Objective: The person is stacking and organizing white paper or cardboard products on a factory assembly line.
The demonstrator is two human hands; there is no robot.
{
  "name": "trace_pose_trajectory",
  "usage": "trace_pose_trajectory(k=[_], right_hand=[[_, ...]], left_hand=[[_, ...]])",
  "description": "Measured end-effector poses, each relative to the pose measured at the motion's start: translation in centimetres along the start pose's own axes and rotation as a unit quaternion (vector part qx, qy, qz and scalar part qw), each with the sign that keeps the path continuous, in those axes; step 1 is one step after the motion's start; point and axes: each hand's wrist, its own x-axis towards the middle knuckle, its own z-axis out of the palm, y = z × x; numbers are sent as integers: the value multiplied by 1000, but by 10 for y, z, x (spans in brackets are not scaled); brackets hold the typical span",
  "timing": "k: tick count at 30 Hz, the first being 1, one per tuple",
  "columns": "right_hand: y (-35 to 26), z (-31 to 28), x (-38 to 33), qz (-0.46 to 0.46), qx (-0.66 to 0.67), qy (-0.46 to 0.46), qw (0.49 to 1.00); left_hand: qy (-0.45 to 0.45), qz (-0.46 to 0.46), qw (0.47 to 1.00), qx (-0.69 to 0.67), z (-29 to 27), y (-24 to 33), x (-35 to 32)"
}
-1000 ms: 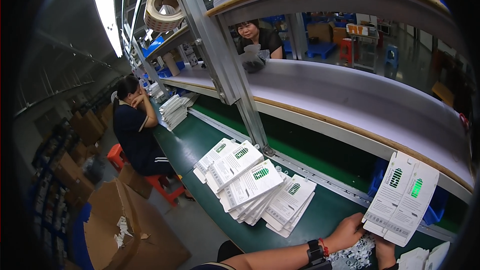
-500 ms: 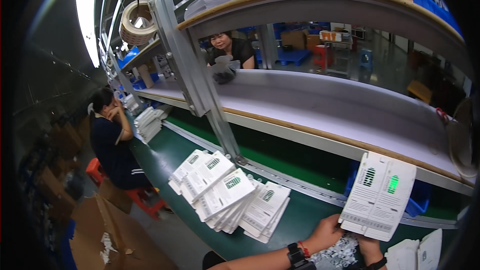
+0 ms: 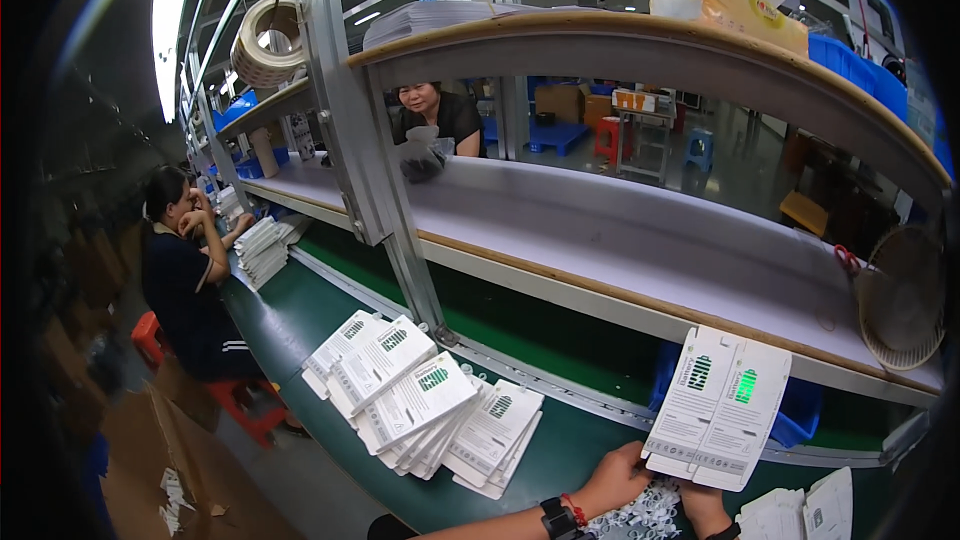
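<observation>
While flat white cardboard cartons lie piled near the green desk's back edge, left hand and right hand hold green-printed white card, not yet stacked.

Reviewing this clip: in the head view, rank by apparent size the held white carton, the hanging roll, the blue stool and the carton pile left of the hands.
1. Carton pile
2. Held white carton
3. Hanging roll
4. Blue stool

Factory workshop (workbench, stacked cartons)
</observation>
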Motion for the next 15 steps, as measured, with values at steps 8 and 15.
trace_pose_trajectory(k=[8, 15], right_hand=[[4, -2, 8, 12, 62, -12, 998], [-14, 1, 16, -2, 93, -1, 996]], left_hand=[[-22, -8, 999, 30, 0, -13, 10], [-29, 12, 999, 14, -5, 3, 14]])
